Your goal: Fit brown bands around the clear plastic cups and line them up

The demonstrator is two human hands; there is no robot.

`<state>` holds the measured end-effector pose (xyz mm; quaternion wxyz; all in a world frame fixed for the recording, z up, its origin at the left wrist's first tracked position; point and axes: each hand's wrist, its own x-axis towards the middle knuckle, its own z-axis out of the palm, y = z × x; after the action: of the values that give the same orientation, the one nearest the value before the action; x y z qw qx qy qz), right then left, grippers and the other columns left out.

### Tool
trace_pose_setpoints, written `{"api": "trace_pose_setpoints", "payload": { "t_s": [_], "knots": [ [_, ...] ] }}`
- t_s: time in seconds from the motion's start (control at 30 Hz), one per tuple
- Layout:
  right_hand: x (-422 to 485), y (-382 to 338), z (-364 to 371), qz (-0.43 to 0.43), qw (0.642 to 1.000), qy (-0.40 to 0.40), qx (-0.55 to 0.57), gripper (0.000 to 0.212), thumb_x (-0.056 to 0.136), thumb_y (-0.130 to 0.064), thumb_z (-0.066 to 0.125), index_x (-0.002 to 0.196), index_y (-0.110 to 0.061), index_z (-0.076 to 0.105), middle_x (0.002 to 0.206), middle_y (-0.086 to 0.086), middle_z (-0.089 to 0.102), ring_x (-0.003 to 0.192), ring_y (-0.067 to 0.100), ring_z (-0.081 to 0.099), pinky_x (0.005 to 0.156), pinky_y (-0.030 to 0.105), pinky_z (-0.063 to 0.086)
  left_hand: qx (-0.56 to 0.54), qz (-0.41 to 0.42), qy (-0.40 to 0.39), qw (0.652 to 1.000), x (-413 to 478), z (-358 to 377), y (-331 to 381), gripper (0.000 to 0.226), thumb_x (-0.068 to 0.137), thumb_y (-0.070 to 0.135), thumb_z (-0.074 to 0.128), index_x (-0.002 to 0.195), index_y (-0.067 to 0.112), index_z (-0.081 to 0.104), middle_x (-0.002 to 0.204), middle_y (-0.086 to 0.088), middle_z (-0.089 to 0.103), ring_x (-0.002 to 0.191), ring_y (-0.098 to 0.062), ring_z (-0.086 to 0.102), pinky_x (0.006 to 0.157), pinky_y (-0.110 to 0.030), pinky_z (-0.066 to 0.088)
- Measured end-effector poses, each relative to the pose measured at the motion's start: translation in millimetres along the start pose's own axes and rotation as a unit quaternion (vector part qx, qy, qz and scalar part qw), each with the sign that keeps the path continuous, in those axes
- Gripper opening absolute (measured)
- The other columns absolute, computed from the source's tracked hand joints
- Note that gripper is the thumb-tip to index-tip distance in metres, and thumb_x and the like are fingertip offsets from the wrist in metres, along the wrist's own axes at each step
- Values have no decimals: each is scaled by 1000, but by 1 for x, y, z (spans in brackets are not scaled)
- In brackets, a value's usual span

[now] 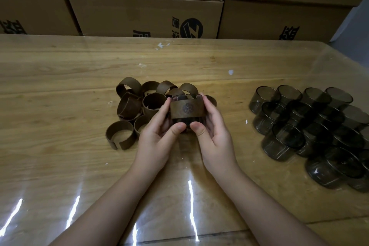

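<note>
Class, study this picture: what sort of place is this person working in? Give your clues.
Probably a packing bench in a warehouse or small workshop: stacked cardboard cartons behind the wooden table, a heap of loose brown bands, and a batch of identical clear cups waiting on the right.

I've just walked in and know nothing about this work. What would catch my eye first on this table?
Probably the two hands at the centre: the left hand and right hand together hold a clear cup already wrapped in a brown band bearing a round emblem. Just behind and to their left lies a heap of loose brown bands. On the right side of the wooden table stands a cluster of bare smoky cups.
</note>
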<state>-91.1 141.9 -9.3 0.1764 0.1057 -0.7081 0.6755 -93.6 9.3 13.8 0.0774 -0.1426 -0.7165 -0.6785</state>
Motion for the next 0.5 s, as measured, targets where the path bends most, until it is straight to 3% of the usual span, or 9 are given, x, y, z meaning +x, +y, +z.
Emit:
{"api": "trace_pose_setpoints", "payload": {
  "t_s": [0.27,0.4,0.5],
  "knots": [
    [-1,-3,3,-8,1000,8,0,55,89,-37,55,139,-35,34,153,-1,39,142,11,35,116,44,33,9,12,4,1000,1,1,-1,70,78,22,57,141,21,25,131,5,53,114,12,52,93,-7,41],
    [-2,-3,4,-9,1000,9,4,55,88,-36,54,139,-35,34,153,-1,39,141,10,36,116,42,33,15,25,10,1000,1,0,-2,69,79,22,58,139,25,25,137,-4,51,122,2,50,99,-11,40],
    [-2,-2,3,4,1000,7,13,57,89,-33,57,142,-31,35,152,-3,41,140,9,38,115,40,35,2,29,10,1000,2,0,-3,67,79,21,58,139,25,27,137,1,50,121,6,51,98,-11,41]
  ]
}}
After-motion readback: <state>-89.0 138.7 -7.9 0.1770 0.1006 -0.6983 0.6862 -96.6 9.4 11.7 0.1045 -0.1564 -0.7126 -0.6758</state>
